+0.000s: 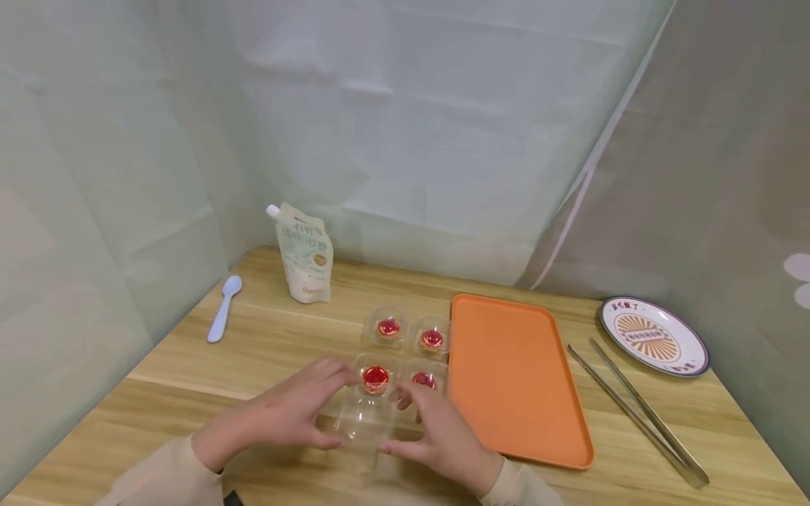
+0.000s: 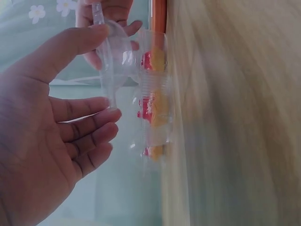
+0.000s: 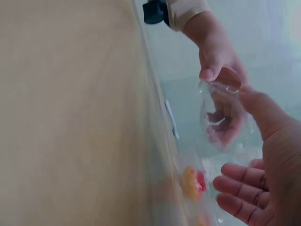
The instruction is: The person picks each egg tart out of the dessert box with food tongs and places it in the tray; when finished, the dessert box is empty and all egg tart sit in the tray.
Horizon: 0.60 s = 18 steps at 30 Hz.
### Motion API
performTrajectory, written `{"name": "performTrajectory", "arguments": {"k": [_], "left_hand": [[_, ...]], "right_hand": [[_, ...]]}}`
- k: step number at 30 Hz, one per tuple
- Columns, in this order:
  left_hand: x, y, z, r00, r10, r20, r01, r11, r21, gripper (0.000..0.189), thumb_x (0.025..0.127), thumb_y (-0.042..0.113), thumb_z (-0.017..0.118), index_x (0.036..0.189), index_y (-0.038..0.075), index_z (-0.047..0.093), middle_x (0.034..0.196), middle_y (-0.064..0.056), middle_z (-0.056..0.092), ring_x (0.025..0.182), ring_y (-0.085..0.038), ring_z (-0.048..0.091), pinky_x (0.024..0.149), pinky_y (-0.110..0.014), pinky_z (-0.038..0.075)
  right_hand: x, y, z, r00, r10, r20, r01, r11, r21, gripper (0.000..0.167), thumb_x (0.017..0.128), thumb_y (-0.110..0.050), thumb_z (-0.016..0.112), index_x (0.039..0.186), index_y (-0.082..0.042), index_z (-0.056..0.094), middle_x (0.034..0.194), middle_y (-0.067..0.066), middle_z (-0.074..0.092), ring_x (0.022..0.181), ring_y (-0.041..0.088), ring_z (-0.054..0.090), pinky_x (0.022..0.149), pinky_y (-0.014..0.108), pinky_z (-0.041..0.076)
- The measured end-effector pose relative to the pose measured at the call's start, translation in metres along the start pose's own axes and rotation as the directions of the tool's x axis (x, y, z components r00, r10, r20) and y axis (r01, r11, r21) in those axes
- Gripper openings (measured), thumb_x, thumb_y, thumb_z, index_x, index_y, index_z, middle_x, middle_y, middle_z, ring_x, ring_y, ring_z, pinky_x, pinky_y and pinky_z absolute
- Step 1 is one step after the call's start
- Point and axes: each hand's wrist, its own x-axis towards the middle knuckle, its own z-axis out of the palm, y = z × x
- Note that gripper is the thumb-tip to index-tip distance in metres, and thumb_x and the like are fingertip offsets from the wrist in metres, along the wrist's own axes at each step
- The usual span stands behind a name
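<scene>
Both hands hold a clear plastic lid (image 1: 363, 422) between them, raised over the tabletop. My left hand (image 1: 287, 407) grips its left side; in the left wrist view the thumb and fingertips pinch the lid's edge. On the other side my right hand (image 1: 446, 432) holds it, with the thumb at the edge and the other fingers spread in the right wrist view. Just beyond and below, several small tarts with red tops, such as the near-left tart (image 1: 376, 379), sit in clear plastic cups. The near-right tart (image 1: 425, 380) is partly behind my right fingers.
An orange tray (image 1: 512, 379) lies to the right of the tarts. Farther right are metal tongs (image 1: 645, 414) and a patterned plate (image 1: 654, 336). A spouted pouch (image 1: 305, 254) stands at the back left, near a pale blue spoon (image 1: 224, 309). Curtains surround the table (image 1: 171, 372).
</scene>
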Motion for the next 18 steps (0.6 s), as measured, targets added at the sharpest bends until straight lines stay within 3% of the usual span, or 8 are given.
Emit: {"name": "performTrajectory", "arguments": {"k": [6, 12, 18], "left_hand": [[-0.007, -0.003, -0.003, 0.998, -0.004, 0.058, 0.003, 1.000, 0.020, 0.071, 0.070, 0.049, 0.080, 0.124, 0.010, 0.057, 0.117, 0.005, 0.055, 0.108, -0.011, 0.050, 0.092, -0.033, 0.051], [-0.009, -0.007, 0.000, 0.997, 0.024, 0.071, -0.027, 0.999, 0.040, 0.069, 0.068, 0.048, 0.082, 0.122, 0.012, 0.057, 0.114, 0.007, 0.055, 0.105, -0.007, 0.050, 0.090, -0.030, 0.051], [-0.011, -0.010, 0.000, 0.992, -0.009, 0.128, 0.005, 1.000, 0.031, 0.068, 0.067, 0.045, 0.082, 0.121, 0.011, 0.058, 0.111, 0.007, 0.055, 0.102, -0.005, 0.049, 0.089, -0.029, 0.051]], "right_hand": [[-0.002, -0.006, 0.010, 1.000, 0.001, 0.016, -0.001, 0.998, -0.058, 0.071, 0.078, -0.046, 0.075, 0.132, -0.008, 0.049, 0.098, -0.005, 0.064, 0.086, 0.006, 0.061, 0.073, 0.017, 0.050], [-0.003, -0.006, 0.018, 1.000, -0.012, 0.022, 0.014, 0.993, -0.119, 0.073, 0.077, -0.049, 0.075, 0.132, -0.008, 0.050, 0.095, -0.009, 0.063, 0.084, 0.004, 0.059, 0.076, 0.016, 0.050], [-0.003, -0.005, 0.026, 0.998, 0.014, 0.057, -0.007, 0.991, -0.132, 0.075, 0.078, -0.054, 0.072, 0.135, -0.011, 0.049, 0.090, -0.010, 0.060, 0.080, -0.001, 0.050, 0.072, 0.012, 0.044]]}}
